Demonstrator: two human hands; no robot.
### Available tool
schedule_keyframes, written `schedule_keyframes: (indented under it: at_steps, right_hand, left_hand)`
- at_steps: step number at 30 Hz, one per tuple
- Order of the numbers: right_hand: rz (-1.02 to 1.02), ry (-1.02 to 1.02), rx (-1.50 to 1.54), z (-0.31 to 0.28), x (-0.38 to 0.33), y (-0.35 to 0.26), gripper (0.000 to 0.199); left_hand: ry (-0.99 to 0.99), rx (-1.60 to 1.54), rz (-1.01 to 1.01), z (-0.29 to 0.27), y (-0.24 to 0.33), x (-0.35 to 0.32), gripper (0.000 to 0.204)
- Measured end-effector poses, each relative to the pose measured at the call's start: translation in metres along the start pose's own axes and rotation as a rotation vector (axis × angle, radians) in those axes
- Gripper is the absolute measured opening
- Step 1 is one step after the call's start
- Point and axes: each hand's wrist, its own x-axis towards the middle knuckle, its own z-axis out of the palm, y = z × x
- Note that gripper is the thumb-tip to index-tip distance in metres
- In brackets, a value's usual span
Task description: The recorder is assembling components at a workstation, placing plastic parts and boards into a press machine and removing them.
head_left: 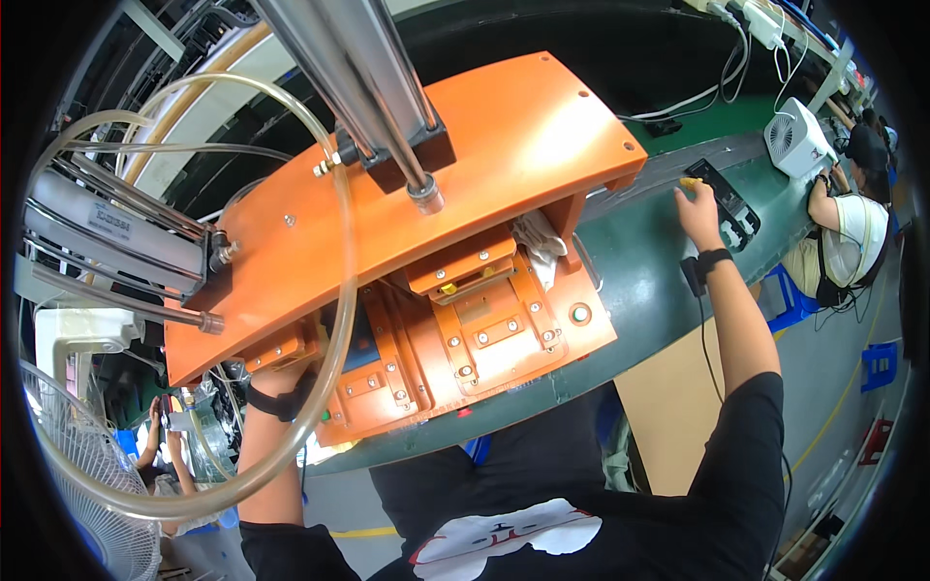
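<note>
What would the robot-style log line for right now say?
left hand: at orange press, mostly hidden | right hand: by black part on green table, grip unclear

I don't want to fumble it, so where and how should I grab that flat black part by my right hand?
Probably by both long edges, around mid-length, from above: the black part looks long and slim, lying flat on the green table.

A factory assembly workshop: an orange pneumatic press (465, 213) spans the upper middle of the frame on a green worktop (635, 290), with co-workers (857, 232) (one in white) at far right and lower left.
</note>
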Motion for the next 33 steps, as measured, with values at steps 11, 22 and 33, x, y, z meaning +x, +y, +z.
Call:
schedule_keyframes:
  at_steps: [11, 22, 33]
  right_hand:
    - [-0.175, -0.069, 0.121, 0.027, 0.011, -0.047, 0.043]
    - [-0.050, -0.097, -0.801, 0.082, 0.119, -0.039, 0.026]
    - [-0.063, -0.091, 0.374, -0.066, -0.013, -0.129, 0.021]
  left_hand:
    - [-0.253, -0.606, -0.245, 0.002, -0.004, 0.019, 0.053]
    - [-0.187, -0.761, -0.522, -0.099, 0.071, -0.014, 0.026]
    - [0.086, -0.754, -0.694, -0.076, 0.076, -0.136, 0.029]
